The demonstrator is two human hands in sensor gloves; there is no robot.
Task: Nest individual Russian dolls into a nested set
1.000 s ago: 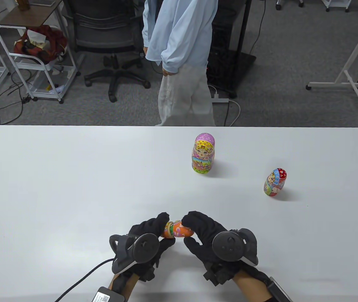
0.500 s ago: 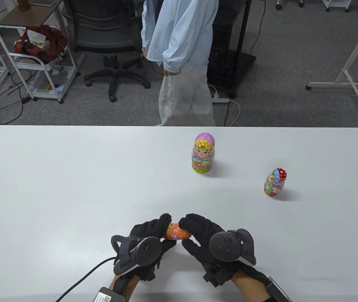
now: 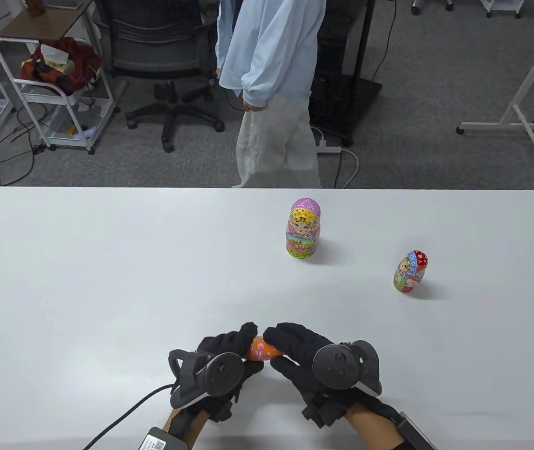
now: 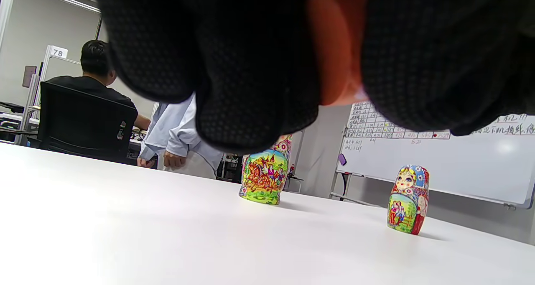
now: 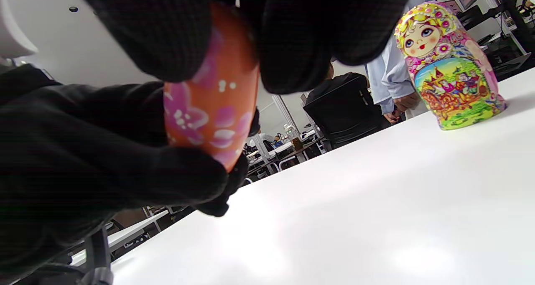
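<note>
Both gloved hands grip a small orange doll with pink flowers [image 3: 262, 349] between them, held on its side just above the white table [image 3: 107, 281] near its front edge. My left hand [image 3: 231, 347] holds its left end, my right hand [image 3: 285, 344] its right end. The orange doll also shows in the right wrist view [image 5: 213, 92] and as an orange sliver in the left wrist view [image 4: 336, 47]. A large pink doll [image 3: 304, 228] stands upright at the table's middle back. A smaller red and blue doll [image 3: 409, 272] stands to its right.
A person in a light blue top [image 3: 271, 70] stands just beyond the table's far edge. Chairs and a white cart [image 3: 56, 89] are on the floor behind. A cable [image 3: 121, 417] runs from the left wrist across the table's front.
The two hands have pushed closer together, so less of the orange doll shows between them and the pale rim seen at its left end is now hidden. The two standing dolls have not moved.
</note>
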